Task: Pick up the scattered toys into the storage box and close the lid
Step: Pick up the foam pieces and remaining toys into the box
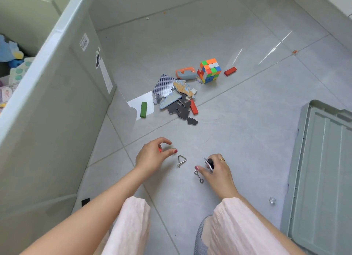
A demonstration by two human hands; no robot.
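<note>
Crouching view: we look down at grey floor tiles [247,121].
Left hand [152,156]: fingers curled, thumb and forefinger narrowly apart, nothing gripped that we can tell, just beside a wire triangle [181,160].
Right hand [219,169]: pinching small dark pieces [209,163], thumb near a wire hook puzzle [198,176].
Storage box [57,102]: open, on our left.
Lid [323,169]: lying at right.
Scattered toys: puzzle cube [209,70], cards and jigsaw pieces [175,94], green block [143,109], red block [230,71], well beyond the hands.
</note>
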